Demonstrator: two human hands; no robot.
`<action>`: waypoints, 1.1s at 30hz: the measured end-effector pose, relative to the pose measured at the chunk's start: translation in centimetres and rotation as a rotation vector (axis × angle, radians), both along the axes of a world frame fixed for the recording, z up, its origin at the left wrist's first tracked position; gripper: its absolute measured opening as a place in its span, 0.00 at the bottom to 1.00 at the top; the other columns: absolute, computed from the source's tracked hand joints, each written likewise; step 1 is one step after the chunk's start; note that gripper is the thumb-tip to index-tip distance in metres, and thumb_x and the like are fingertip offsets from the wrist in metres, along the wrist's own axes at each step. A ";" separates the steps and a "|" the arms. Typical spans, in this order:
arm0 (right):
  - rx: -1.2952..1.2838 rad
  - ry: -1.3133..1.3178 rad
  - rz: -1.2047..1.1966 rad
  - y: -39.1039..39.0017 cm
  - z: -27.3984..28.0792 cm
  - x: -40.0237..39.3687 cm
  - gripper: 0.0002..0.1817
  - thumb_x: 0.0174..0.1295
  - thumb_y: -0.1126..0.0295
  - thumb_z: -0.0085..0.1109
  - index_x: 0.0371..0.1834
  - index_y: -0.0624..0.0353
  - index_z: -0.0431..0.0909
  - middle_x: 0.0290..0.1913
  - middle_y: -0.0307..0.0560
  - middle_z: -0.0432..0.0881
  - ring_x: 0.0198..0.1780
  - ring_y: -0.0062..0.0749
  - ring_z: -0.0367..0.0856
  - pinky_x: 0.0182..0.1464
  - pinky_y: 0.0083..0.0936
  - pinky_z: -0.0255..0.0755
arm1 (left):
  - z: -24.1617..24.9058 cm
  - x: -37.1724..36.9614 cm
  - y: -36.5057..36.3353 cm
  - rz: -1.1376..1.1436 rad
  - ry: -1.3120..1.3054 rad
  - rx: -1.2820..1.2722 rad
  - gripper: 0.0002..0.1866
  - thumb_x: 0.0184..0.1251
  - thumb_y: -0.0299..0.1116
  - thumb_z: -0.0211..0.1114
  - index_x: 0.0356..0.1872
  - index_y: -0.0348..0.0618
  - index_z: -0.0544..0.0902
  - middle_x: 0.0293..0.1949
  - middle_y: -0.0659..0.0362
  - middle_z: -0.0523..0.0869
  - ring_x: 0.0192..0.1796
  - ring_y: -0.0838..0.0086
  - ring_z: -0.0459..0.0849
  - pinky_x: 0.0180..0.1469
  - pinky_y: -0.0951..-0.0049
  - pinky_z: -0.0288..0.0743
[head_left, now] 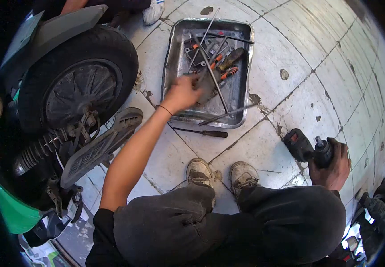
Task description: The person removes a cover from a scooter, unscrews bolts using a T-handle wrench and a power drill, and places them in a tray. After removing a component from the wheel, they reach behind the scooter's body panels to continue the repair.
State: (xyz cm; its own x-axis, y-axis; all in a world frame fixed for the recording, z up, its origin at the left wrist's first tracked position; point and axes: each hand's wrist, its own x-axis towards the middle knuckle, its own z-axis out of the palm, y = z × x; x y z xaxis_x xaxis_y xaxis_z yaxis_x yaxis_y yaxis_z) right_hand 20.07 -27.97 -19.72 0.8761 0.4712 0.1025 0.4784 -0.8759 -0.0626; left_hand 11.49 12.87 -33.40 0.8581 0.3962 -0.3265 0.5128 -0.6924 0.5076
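Observation:
My left hand [183, 94] reaches over the left side of a metal tray [169, 66], fingers curled at a dark, blurred piece [208, 85] whose kind I cannot make out. Beyond it in the tray lie orange-and-black handled tools [229, 73], a screwdriver with a worn yellowish handle [233, 58], long thin metal rods [219, 86] and small metal parts. My right hand [335, 171] is wrapped round a black cordless impact driver [323, 153], held to the right of my knees. Its bare chuck points up, and its battery [297, 144] is toward the tray.
On the left stands a motorbike's rear wheel [83, 91] with a footboard [99, 149] and a green panel [16, 209]. A screwdriver [214, 133] lies on the tiles before the tray. Another person's shoe [153, 12] is at the top. Dark gear [377, 204] sits far right.

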 end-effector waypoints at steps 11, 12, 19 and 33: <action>-0.042 0.068 -0.048 0.0 0.1 -0.4 0.32 0.39 0.65 0.76 0.52 0.54 0.76 0.46 0.47 0.77 0.45 0.45 0.79 0.48 0.38 0.68 | -0.4 -3.3 -1.2 -0.098 -0.094 -0.317 0.17 0.64 0.41 0.67 0.51 0.44 0.85 0.49 0.46 0.86 0.50 0.53 0.84 0.59 0.60 0.75; -0.050 0.071 -0.053 -0.1 0.0 -0.4 0.32 0.39 0.65 0.76 0.52 0.54 0.76 0.46 0.47 0.77 0.45 0.45 0.79 0.48 0.38 0.68 | -0.6 -3.4 -0.8 -0.108 -0.133 -0.138 0.16 0.62 0.38 0.67 0.48 0.41 0.86 0.47 0.46 0.86 0.50 0.53 0.85 0.57 0.60 0.76; -0.053 0.055 -0.024 0.1 0.0 -0.5 0.32 0.41 0.64 0.76 0.53 0.54 0.76 0.46 0.47 0.78 0.47 0.46 0.81 0.51 0.40 0.70 | -4.0 -1.2 0.1 -0.078 -0.280 0.142 0.21 0.57 0.39 0.69 0.50 0.38 0.82 0.48 0.43 0.84 0.54 0.48 0.81 0.59 0.56 0.75; -0.028 0.013 -0.036 0.0 -0.3 -0.3 0.31 0.40 0.65 0.75 0.52 0.54 0.76 0.45 0.46 0.77 0.46 0.46 0.80 0.50 0.40 0.69 | -1.5 -0.3 0.2 -0.100 -0.209 0.098 0.21 0.57 0.40 0.72 0.48 0.37 0.84 0.50 0.43 0.85 0.53 0.50 0.83 0.58 0.59 0.76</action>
